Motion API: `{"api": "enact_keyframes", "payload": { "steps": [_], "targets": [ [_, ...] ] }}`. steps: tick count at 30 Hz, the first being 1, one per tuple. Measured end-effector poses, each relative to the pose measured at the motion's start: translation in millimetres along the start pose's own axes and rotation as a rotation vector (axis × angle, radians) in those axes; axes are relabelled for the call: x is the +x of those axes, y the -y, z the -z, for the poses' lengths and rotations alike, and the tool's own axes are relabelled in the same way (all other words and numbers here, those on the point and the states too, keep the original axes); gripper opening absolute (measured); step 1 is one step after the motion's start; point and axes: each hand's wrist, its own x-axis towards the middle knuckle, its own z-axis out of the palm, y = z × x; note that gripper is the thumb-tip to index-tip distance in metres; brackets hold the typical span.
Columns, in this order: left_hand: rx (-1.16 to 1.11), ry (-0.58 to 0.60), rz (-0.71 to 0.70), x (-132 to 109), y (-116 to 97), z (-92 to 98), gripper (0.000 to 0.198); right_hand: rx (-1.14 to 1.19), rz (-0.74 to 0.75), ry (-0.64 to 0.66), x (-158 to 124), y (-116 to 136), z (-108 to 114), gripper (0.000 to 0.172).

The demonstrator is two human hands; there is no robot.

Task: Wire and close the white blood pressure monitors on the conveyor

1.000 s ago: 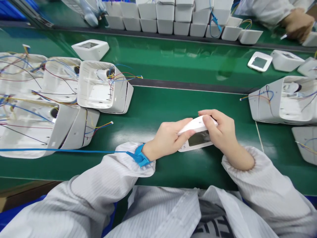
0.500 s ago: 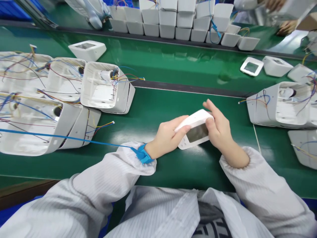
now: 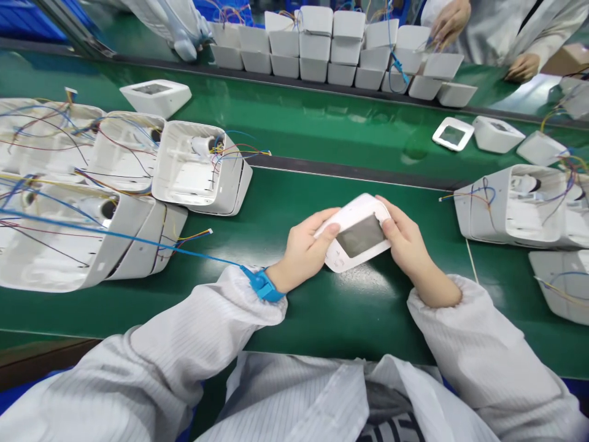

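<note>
A white device housing with a grey display window (image 3: 363,236) is held between my two hands, tilted above the green bench. My left hand (image 3: 309,250) is closed on its left end, thumb on the front face near small markings. At the opposite end my right hand (image 3: 405,238) grips the side, with the thumb by the window's upper right corner and the other fingers behind. The housing's back is hidden. A blue wrist strap (image 3: 267,286) circles my left wrist, and its cord runs off to the left.
Open white housings (image 3: 193,166) with motors and loose wires crowd the left. More wired housings (image 3: 510,202) stand at the right. On the green strip behind lie a white frame (image 3: 453,134) and a display housing (image 3: 156,97). Stacked white housings (image 3: 315,46) and a co-worker's hand (image 3: 451,23) are across.
The display housing has turned so its front faces me more. My right hand's fingers, raised before, now wrap round its edge. Across the bench, the co-worker's hand has moved onto the stacked housings.
</note>
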Motion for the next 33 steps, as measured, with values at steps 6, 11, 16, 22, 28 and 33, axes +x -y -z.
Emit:
{"api": "enact_keyframes", "payload": {
  "steps": [6, 11, 16, 22, 28, 33],
  "targets": [
    [-0.034, -0.038, 0.021, 8.1, 6.8, 1.9, 0.047, 0.264, -0.041, 0.151, -6.7, 0.6, -10.9, 0.053],
    [-0.089, 0.006, -0.101, 5.4, 14.1, -2.2, 0.081, -0.153, 0.272, -0.059, -9.6, 14.1, 5.5, 0.043],
    [0.144, 0.076, -0.262, -0.1, 7.3, 1.3, 0.092, -0.375, 0.539, 0.113, -12.1, 23.0, 6.0, 0.04],
    [0.183, 0.042, -0.358, 1.2, 6.5, 1.9, 0.083, -0.406, 0.616, 0.036, -16.3, 21.4, -2.8, 0.038],
    [0.245, -0.019, -0.388, 2.4, 4.4, 0.4, 0.07, -0.443, 0.656, -0.081, -16.0, 18.7, -9.0, 0.03],
    [0.231, -0.015, -0.322, 0.9, 2.9, 0.7, 0.068, -0.449, 0.606, -0.017, -12.9, 19.8, -6.3, 0.032]
  ]
}}
